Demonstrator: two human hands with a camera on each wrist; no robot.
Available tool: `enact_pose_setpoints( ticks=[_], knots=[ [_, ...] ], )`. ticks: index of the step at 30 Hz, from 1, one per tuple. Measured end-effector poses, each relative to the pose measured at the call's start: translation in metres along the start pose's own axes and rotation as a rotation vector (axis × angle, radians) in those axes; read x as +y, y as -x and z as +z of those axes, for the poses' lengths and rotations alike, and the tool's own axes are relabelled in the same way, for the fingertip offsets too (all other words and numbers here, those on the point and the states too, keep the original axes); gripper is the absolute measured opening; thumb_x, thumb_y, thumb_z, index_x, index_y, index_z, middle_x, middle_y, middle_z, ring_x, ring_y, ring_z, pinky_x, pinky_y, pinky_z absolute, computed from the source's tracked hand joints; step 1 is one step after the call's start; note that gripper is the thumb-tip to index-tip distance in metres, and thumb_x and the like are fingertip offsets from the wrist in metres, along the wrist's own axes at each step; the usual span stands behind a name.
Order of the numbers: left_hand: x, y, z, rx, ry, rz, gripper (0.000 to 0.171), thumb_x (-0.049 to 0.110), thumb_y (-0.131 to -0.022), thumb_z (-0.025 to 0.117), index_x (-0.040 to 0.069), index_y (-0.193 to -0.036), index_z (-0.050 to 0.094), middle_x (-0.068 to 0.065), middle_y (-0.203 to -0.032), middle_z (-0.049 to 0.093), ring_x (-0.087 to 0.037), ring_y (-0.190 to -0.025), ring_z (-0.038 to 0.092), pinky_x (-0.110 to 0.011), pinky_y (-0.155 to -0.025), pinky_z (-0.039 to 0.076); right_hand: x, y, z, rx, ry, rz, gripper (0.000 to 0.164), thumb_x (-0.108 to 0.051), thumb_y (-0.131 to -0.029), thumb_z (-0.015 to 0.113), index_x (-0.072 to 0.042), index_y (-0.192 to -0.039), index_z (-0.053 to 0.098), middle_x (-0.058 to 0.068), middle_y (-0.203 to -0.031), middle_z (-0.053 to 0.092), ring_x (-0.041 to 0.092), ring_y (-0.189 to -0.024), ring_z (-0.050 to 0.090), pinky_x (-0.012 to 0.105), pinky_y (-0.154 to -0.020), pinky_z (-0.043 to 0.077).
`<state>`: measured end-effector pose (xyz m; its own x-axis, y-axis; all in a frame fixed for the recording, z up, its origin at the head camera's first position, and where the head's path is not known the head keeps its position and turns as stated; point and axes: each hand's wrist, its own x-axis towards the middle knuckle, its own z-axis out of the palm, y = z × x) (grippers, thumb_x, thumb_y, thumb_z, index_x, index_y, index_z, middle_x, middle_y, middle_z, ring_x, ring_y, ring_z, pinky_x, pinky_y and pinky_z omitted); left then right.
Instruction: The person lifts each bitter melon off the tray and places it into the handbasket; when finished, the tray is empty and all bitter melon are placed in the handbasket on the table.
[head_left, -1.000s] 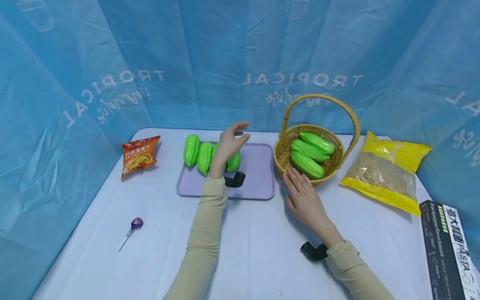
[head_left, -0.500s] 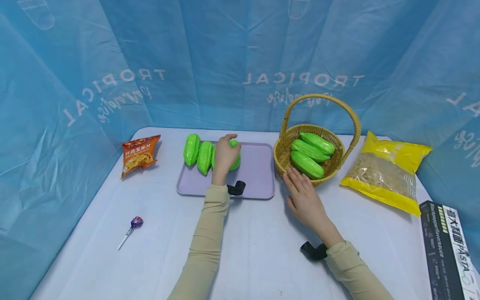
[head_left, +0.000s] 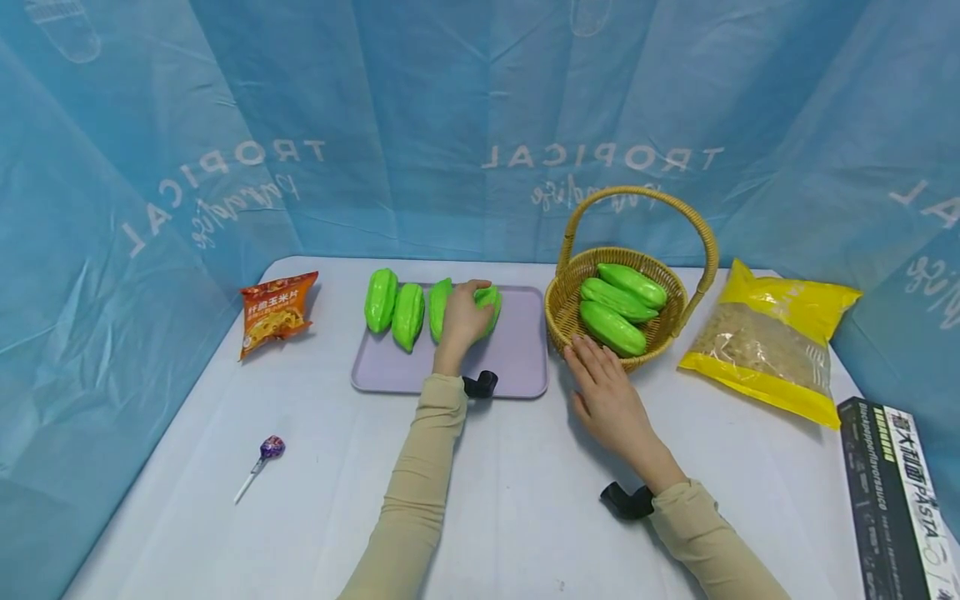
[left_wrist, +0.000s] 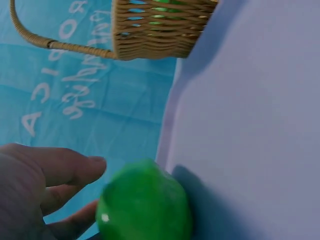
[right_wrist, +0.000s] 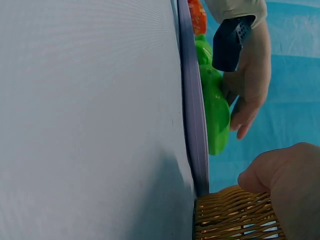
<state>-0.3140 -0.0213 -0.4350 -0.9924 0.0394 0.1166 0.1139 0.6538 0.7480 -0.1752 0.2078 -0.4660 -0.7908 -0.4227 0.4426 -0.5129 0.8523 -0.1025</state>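
white table [head_left: 540, 500] below the left hand [head_left: 465, 321], blue curtain [head_left: 435, 100] beyond; can't tell if the hand grips the fruit [head_left: 491, 303] under it on the tray [head_left: 521, 358], long axis pointing curtainward. right hand [head_left: 611, 408], fingers straight, touches basket [head_left: 556, 323].

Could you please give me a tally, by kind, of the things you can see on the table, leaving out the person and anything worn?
Green fruits: 7
Tray: 1
Basket: 1
Orange snack bag: 1
Yellow bag: 1
Lollipop: 1
Black-and-white box: 1
Total: 13
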Motion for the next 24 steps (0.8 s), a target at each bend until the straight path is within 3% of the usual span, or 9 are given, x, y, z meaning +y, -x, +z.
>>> enact_pose_setpoints(
  ticks=[10, 16, 24],
  knots=[
    [-0.003, 0.005, 0.007, -0.110, -0.057, 0.037, 0.050, 0.009, -0.087, 0.068, 0.006, -0.136, 0.055, -0.016, -0.138, 0.055, -0.032, -0.130, 0.050, -0.043, -0.111, 0.039, -0.001, 0.000, -0.001, 0.003, 0.003, -0.004, 0.066, -0.008, -0.082, 0.071, 0.005, -0.141, 0.045, 0.022, -0.151, 0.039, 0.038, -0.140, 0.037, 0.052, -0.114, 0.030],
    [-0.005, 0.007, 0.007, -0.128, -0.076, 0.033, 0.057, 0.010, -0.086, 0.072, 0.007, -0.139, 0.052, -0.017, -0.139, 0.052, -0.033, -0.131, 0.048, -0.043, -0.112, 0.039, -0.001, -0.001, -0.002, -0.012, 0.002, 0.005, 0.066, -0.008, -0.083, 0.070, 0.005, -0.142, 0.044, 0.021, -0.152, 0.038, 0.037, -0.141, 0.036, 0.051, -0.115, 0.027],
    [-0.002, 0.011, -0.001, -0.121, 0.023, 0.039, 0.053, 0.008, -0.088, 0.067, 0.007, -0.139, 0.052, -0.017, -0.141, 0.052, -0.033, -0.134, 0.045, -0.044, -0.113, 0.036, -0.002, -0.001, -0.002, -0.001, 0.002, 0.001, 0.066, -0.008, -0.083, 0.071, 0.005, -0.142, 0.045, 0.022, -0.151, 0.039, 0.038, -0.140, 0.037, 0.052, -0.115, 0.029]
  ],
)
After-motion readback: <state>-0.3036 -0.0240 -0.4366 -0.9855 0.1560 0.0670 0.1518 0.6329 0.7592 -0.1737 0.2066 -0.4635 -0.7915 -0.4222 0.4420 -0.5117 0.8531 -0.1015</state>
